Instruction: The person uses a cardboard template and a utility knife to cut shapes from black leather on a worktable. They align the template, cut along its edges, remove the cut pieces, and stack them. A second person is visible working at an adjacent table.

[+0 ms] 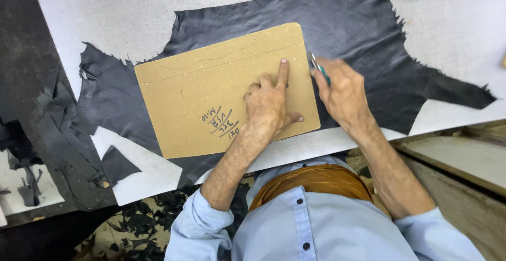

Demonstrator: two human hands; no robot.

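A tan cardboard template point(211, 87) with handwritten marks lies flat on a dark leather hide point(358, 24). My left hand point(270, 105) presses down on the template, fingers spread and the index finger stretched toward its far right edge. My right hand point(342, 92) grips a small green-handled knife point(319, 67), its blade at the template's right edge near the top corner, touching the leather.
The hide spreads over a white cutting board point(137, 8) with ragged edges. Dark leather offcuts point(58, 129) hang at the left, and scraps litter the floor point(132, 229) below. A wooden bench edge point(453, 161) runs at the right.
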